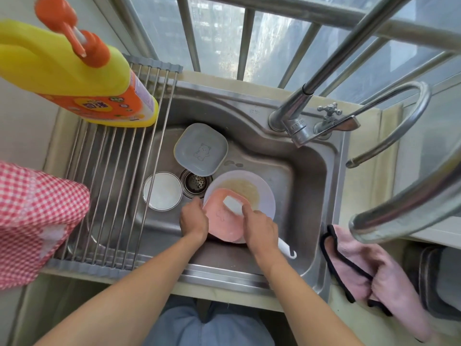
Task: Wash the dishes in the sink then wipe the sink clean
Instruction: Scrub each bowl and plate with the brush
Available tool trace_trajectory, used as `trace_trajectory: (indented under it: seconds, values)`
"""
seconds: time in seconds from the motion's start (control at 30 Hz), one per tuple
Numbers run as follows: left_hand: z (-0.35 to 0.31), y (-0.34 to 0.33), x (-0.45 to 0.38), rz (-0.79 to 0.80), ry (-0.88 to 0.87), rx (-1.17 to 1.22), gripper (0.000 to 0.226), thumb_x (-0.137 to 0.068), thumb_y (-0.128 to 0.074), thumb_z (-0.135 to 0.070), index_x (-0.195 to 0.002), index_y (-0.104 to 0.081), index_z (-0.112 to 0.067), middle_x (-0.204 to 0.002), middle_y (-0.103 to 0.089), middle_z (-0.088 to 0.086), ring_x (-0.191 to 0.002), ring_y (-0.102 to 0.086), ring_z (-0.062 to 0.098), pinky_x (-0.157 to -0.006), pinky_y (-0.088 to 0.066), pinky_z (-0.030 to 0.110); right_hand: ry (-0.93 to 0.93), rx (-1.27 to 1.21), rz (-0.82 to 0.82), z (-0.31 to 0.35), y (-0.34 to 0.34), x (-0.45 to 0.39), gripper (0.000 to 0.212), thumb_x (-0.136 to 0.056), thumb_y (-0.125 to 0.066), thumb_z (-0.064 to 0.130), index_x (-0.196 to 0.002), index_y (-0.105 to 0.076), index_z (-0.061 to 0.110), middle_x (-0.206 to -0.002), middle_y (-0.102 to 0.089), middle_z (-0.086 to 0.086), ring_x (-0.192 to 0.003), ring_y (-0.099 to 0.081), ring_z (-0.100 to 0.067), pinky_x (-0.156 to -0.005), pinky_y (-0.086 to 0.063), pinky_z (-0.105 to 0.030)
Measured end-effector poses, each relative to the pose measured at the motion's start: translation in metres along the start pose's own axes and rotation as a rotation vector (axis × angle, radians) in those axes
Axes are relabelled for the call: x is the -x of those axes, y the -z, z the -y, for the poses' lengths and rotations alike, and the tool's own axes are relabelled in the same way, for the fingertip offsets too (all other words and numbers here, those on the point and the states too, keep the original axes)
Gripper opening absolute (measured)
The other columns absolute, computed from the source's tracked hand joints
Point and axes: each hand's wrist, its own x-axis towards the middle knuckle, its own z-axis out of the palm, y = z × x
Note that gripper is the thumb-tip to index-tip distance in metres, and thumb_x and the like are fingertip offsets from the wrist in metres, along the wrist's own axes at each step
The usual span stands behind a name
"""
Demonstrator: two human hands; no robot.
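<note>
Nearest, two bare forearms reach forward over the near rim of the steel sink [249, 275]. The left hand [194, 221] curls its fingers round the left edge of one pink dish [222, 221], holding it; the right hand [260, 229] presses a white sponge [233, 204] onto that dish, fingers bent over it. The pink dish lies partly on one round white plate [259, 193] smeared with brownish residue, and a white handle [287, 248] pokes out from beneath the right wrist (what it belongs to is hidden). On the right rim one pink cloth [369, 268] with dark edging hangs over the counter. At the near left sits one red-checked cloth [32, 221]. A roll-up rack [119, 186] of steel rods covers the left part of the basin. Farther in, one small white bowl [162, 191] stands left of the drain [195, 182], and one grey square dish [200, 149] with a bear outline sits just beyond the drain, making four dishes in the basin. One yellow detergent bottle [74, 71] with an orange pump stands on the far left of the rack. At the far right are two taps: a lever faucet [299, 121] and a smaller cross-handled tap [329, 113].
</note>
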Motion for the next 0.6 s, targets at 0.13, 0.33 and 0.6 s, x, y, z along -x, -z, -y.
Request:
trace_trajectory:
  seconds: [0.13, 0.33, 0.6]
  values:
    - [0.000, -0.004, 0.000, 0.020, 0.026, 0.060, 0.008, -0.083, -0.057, 0.000, -0.082, -0.060, -0.007, -0.083, -0.064, 0.015, -0.082, -0.059, 0.036, -0.065, -0.036, 0.034, -0.027, 0.000, 0.073, -0.005, 0.013, -0.009, 0.041, -0.102, -0.037, 0.013, -0.142, -0.044, 0.021, -0.129, -0.058, -0.017, -0.117, -0.057, -0.034, -0.086, -0.036, -0.033]
    - [0.003, -0.011, -0.002, 0.039, 0.002, 0.176, 0.008, -0.080, -0.066, -0.004, -0.077, -0.065, -0.011, -0.072, -0.065, 0.008, -0.073, -0.060, 0.030, -0.065, -0.037, 0.029, 0.127, 0.061, 0.130, -0.011, -0.005, -0.010, 0.020, -0.097, -0.049, 0.023, -0.116, -0.053, 0.028, -0.111, -0.068, -0.011, -0.098, -0.065, -0.036, -0.073, -0.040, -0.036]
    - [0.006, -0.014, -0.004, 0.012, -0.057, 0.193, 0.008, -0.080, -0.068, -0.003, -0.077, -0.066, -0.010, -0.066, -0.064, 0.007, -0.070, -0.061, 0.031, -0.067, -0.046, 0.034, 0.114, 0.054, 0.022, -0.010, -0.012, -0.022, 0.028, -0.099, -0.044, 0.020, -0.125, -0.050, 0.030, -0.106, -0.067, -0.009, -0.094, -0.065, -0.035, -0.071, -0.038, -0.035]
